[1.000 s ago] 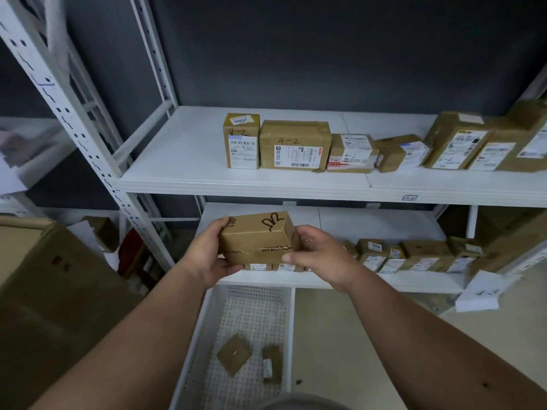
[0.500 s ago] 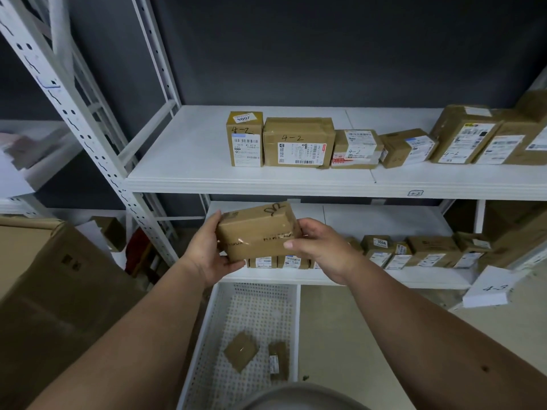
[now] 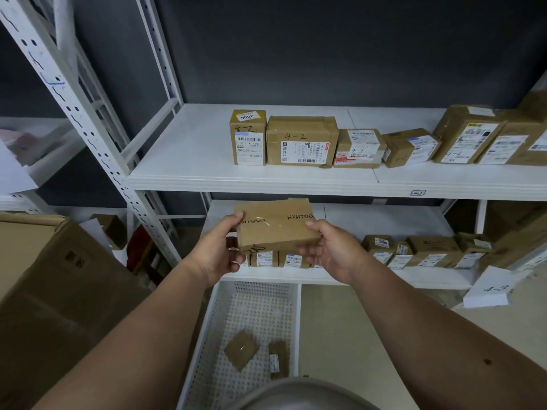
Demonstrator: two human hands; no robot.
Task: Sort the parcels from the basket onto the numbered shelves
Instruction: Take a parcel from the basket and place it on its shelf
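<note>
A brown cardboard parcel with clear tape is held in front of the lower white shelf, gripped at its left edge by the left hand and at its right edge by the right hand. The small boxes behind it are partly hidden. Its printed lettering is only partly legible. In the white perforated plastic basket below, 2 small brown parcels are seen. At far right, a row of labelled boxes on the upper white shelf marked 4-2 is cut off.
</note>
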